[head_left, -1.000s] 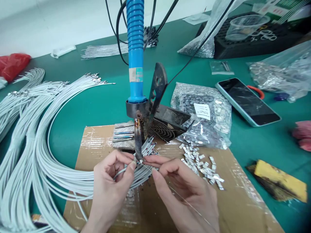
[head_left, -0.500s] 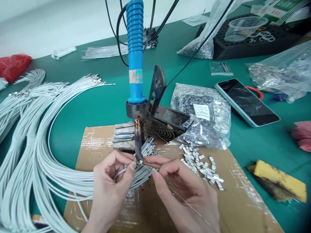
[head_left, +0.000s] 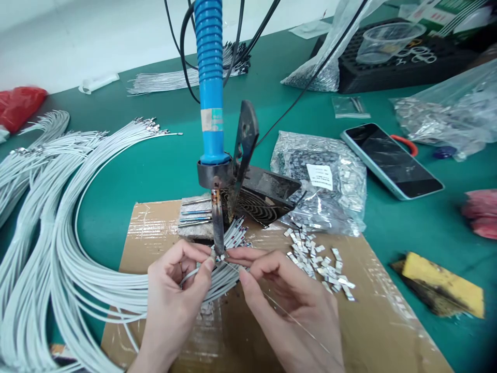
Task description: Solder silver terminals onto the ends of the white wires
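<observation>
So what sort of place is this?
Probably a cable assembly workbench: what looks like a blue ribbed soldering iron points downward, curved bundles of white cables lie to its left, and small silver metal pieces to its right.

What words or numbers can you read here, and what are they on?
None can be read.
White label on the plastic bag: print too small and blurred.
Sticker on the blue handle: any print too small.
Red print on the green-and-white pack: too blurred.
</observation>
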Demonstrator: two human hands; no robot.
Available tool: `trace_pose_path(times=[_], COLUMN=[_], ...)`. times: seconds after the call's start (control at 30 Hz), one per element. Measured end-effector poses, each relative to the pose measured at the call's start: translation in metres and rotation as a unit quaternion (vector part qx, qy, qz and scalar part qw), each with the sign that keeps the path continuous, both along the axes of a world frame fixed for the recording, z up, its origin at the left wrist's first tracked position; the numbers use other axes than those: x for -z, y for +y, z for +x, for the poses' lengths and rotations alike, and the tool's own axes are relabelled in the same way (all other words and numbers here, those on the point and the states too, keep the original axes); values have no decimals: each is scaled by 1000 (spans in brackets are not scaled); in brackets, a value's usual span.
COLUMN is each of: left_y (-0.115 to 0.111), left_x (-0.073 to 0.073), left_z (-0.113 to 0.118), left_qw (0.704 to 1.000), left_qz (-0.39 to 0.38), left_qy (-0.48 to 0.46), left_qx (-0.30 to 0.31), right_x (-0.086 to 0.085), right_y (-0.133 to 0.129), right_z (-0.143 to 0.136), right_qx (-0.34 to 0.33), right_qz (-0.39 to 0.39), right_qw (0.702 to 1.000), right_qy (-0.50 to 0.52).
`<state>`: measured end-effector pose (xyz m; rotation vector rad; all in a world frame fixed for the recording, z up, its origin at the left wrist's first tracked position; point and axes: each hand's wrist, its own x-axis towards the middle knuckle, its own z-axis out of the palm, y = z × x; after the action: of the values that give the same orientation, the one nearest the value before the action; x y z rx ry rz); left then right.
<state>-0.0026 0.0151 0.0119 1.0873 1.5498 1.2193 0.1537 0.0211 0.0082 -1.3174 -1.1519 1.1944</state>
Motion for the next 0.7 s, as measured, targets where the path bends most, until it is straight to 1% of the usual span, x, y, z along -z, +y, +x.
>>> trace_pose_path(times=[0.23,0.7], left_y=[-1,-4], left_x=[-2,-3], left_z=[5,8], left_qw=[1000,1000], left_qz=[-3,-6], left_qy=[7,-8], left_qx=[-11,-26], right_x=[-1,-3], right_y=[1,-1], right_z=[1,2], right_qx=[5,12], right_qz=[14,6], right_qw=[1000,1000], right_qy=[12,1])
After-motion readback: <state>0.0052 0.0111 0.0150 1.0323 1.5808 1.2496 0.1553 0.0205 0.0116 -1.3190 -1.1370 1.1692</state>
